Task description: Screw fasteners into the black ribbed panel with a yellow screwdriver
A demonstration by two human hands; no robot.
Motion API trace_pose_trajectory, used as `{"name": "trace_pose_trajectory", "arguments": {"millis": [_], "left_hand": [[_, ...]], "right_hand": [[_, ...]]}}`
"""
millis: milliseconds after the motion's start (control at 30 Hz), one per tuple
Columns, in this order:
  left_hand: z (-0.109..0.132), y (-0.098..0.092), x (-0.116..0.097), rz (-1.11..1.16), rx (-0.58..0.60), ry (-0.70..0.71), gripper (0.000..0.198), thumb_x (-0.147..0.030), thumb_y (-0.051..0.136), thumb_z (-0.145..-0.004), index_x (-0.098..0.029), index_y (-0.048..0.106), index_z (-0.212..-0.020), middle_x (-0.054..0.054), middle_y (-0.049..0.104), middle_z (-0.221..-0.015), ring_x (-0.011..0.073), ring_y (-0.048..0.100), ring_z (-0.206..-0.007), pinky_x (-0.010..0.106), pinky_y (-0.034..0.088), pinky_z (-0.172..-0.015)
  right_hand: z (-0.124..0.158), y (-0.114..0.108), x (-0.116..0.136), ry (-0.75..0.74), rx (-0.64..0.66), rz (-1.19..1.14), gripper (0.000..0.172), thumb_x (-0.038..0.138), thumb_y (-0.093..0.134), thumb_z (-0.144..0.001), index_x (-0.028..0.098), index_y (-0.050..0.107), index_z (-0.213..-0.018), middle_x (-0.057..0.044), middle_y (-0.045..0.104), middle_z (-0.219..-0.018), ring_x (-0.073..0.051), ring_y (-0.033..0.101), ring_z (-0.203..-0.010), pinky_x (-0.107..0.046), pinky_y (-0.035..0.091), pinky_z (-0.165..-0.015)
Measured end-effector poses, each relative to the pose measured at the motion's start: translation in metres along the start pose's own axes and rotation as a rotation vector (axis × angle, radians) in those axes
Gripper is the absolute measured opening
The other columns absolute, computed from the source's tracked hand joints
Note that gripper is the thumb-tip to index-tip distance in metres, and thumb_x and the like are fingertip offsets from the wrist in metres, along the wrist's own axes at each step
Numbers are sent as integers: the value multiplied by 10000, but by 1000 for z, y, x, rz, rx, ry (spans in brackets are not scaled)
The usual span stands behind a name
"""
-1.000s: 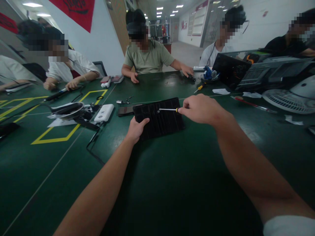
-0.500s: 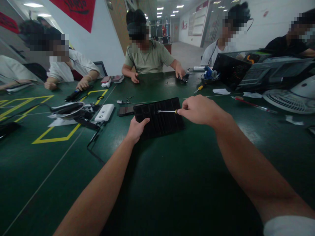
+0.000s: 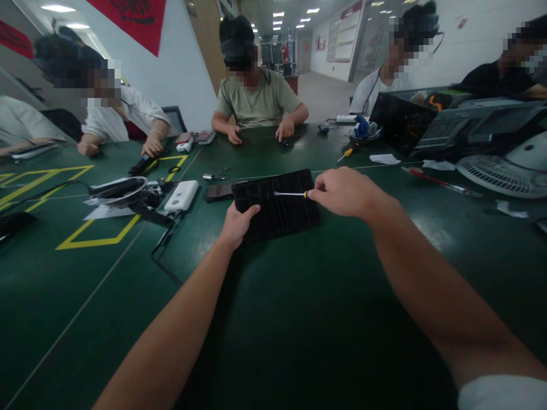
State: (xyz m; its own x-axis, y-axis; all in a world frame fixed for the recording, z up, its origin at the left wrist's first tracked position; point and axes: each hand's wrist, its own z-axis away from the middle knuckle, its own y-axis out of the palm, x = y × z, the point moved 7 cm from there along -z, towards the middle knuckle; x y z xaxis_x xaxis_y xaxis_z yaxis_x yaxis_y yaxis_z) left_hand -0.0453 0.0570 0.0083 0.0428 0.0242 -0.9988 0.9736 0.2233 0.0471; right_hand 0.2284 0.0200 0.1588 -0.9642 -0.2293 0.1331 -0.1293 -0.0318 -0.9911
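Observation:
A flat black ribbed panel (image 3: 277,208) lies on the green table (image 3: 273,319) in front of me. My left hand (image 3: 237,225) grips its near left corner, thumb on top. My right hand (image 3: 346,191) is closed on a small screwdriver (image 3: 290,193) with a yellow collar. Its metal shaft points left and its tip rests on the upper middle of the panel.
A dark phone (image 3: 217,191), a white power bank (image 3: 182,196) and loose cables lie left of the panel. Small screws (image 3: 222,171) sit behind it. Another screwdriver (image 3: 348,152), laptops (image 3: 401,122) and a fan grille (image 3: 499,173) fill the right. Several people work at the far edge.
My hands and the screwdriver have barely shifted. The person opposite has drawn a hand back from the small dark object toward the middle of the table.

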Motion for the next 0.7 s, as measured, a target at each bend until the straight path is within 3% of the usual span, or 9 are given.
{"name": "trace_pose_trajectory", "arguments": {"millis": [167, 700], "left_hand": [[0, 0, 0, -5, -4, -1, 436, -233, 898, -748, -198, 733, -1150, 90, 822, -1152, 305, 790, -1123, 577, 598, -1143], [1, 0, 0, 13, -11, -20, 425, -202, 896, -763, -208, 738, -1158, 91, 830, -1168, 305, 799, -1123, 567, 627, -1117]], "right_hand": [[1, 2, 0, 14, 10, 22, 413, 453, 513, -1071, 201, 834, -1129, -183, 811, -1136, -353, 737, -1031, -445, 528, -816], [0, 2, 1, -12, 10, -4, 396, 428, 493, -1086, 195, 812, -1120, -182, 809, -1135, -347, 735, -1045, -434, 516, -823]]}}
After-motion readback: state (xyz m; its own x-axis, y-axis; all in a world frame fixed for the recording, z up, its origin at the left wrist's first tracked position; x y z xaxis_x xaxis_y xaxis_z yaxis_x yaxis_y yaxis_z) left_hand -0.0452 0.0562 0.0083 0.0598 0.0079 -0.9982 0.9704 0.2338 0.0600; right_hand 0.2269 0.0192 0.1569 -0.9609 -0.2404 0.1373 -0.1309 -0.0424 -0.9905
